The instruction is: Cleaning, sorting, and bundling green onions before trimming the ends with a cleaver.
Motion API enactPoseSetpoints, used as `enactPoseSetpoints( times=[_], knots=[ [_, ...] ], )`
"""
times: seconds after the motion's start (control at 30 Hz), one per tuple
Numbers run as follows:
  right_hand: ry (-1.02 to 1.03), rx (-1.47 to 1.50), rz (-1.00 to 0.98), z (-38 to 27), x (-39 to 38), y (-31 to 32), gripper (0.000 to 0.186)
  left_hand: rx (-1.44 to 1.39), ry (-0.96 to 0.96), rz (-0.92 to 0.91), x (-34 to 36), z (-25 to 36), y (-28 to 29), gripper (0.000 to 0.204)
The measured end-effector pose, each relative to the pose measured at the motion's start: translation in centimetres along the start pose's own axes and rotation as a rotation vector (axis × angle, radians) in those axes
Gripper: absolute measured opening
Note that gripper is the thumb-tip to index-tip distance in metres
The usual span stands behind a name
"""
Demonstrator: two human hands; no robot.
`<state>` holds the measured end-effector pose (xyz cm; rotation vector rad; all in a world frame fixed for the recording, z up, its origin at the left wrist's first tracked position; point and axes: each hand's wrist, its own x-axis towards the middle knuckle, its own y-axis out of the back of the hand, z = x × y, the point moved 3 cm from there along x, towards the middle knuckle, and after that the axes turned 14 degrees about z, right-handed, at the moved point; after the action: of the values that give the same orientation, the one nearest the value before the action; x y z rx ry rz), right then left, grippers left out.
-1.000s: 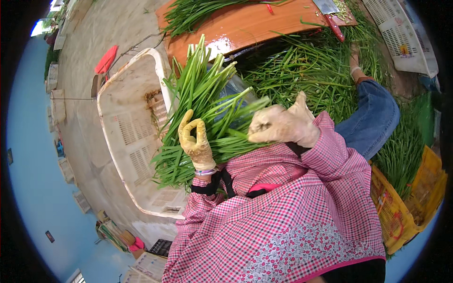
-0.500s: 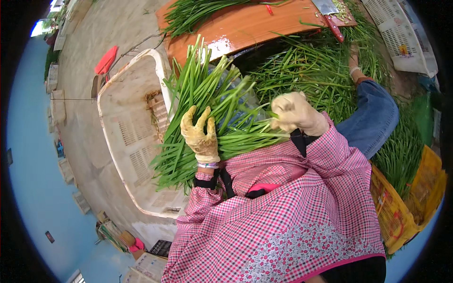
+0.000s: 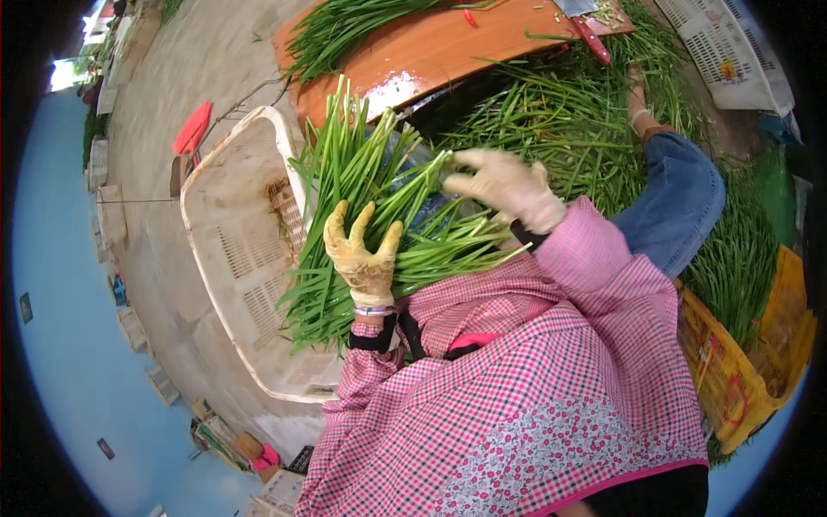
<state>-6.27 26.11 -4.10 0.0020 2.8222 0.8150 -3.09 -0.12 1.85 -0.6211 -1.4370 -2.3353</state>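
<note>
A big bunch of Chinese chives lies across my lap, its pale cut ends fanned up and to the right. My left hand, in a stained thin glove, rests on the bunch with its fingers spread. To the right, my gloved right hand is slightly blurred. Its fingers are stretched out toward the pale stalk ends, and the fingertips reach the edge of one cluster. Whether they touch it I cannot tell. Bluish clear plastic shows between the stalks.
A white plastic crate stands at my left. Ahead is an orange board with more chives and a red-handled knife. Loose chives cover the ground at right. A yellow crate and a white basket stand farther right.
My right hand has moved left and slightly up toward the stalk ends, its bent fingers now stretched out. My left hand stays on the bunch, its fingers a little wider apart.
</note>
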Motion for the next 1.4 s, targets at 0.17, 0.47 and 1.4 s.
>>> enactPoseSetpoints(
  times=[0.17, 0.47, 1.4],
  knots=[
    [0.138, 0.007, -0.095, -4.9, -0.9, -2.1, 0.036, 0.019, -0.021, -0.001, -0.1, -0.6, -0.3, 0.035],
    [-0.082, 0.526, -0.592, -4.8, -3.8, 3.8, 0.024, -0.057, -0.014, 0.057, -0.7, -1.1, -1.0, 0.029],
    [0.464, -0.331, 0.270, -9.6, 1.4, -8.8, 0.039, -0.105, -0.131, 0.080, 1.1, 1.0, 3.6, 0.032]
  ],
)
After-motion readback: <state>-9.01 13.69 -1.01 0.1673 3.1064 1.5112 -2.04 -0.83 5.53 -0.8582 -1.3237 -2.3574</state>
